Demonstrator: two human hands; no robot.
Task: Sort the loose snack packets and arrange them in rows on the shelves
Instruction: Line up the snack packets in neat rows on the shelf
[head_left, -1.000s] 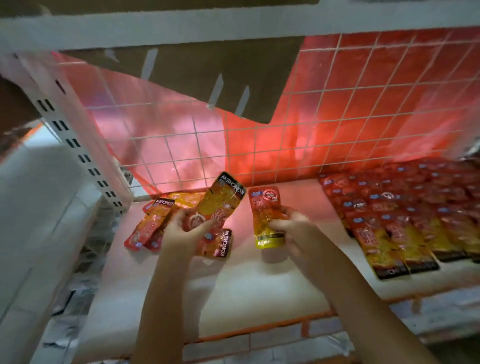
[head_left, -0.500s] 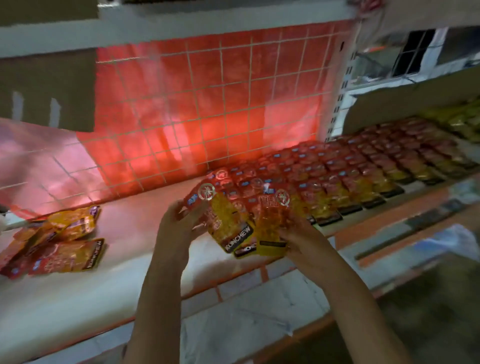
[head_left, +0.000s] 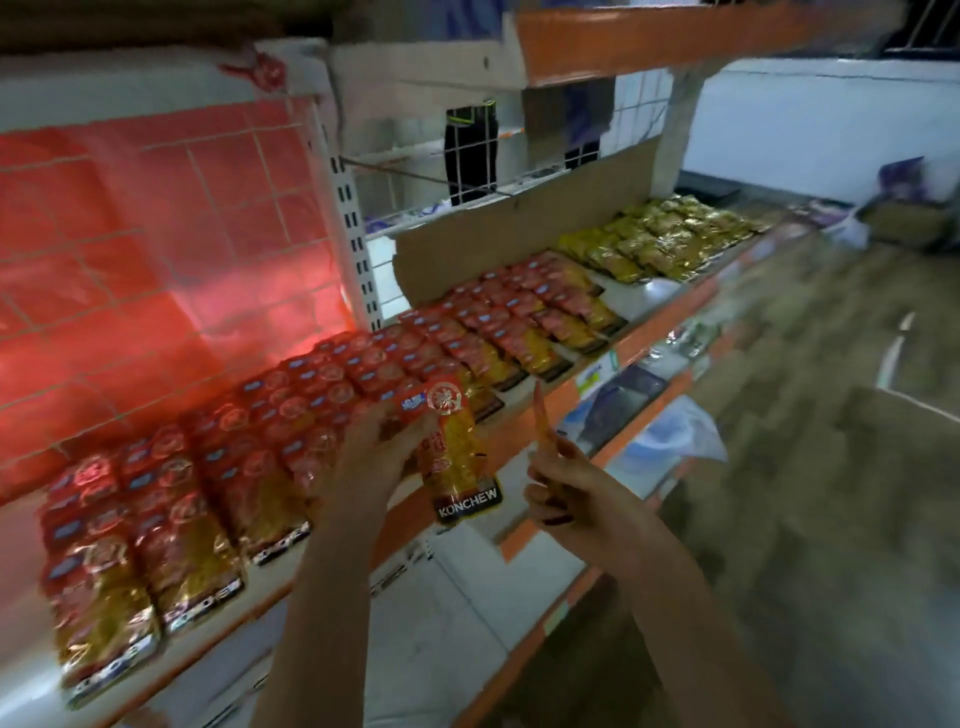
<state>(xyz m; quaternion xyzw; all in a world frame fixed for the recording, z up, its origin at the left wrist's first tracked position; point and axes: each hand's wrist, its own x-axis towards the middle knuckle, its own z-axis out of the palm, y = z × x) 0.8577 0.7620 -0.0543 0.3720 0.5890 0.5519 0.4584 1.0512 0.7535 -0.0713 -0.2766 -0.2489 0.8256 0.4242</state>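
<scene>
Two bare hands raised in front of one long shelf with an orange front edge. Left hand curled around one red-and-yellow snack packet, held upright just above the shelf's front edge, black band reading KONCHEW at the bottom. Right hand just off the shelf's edge, to the right of that packet, pinching a second packet seen edge-on as a thin orange strip pointing upward.

On the shelf, rows of matching red-and-yellow packets laid flat and overlapping, running from the shelf's left end toward its middle; roughly a dozen rows, exact count not readable through the blur. Further right on the same shelf, a smaller block of gold packets, several rows, too blurred to count.

Behind the shelf's left half, a red sheet backing a white wire grid. Behind its right half, one strip of brown cardboard standing along the back. One white slotted upright between the two. Below the shelf, lower orange-edged shelves with bluish wrapped goods, indistinct.
</scene>
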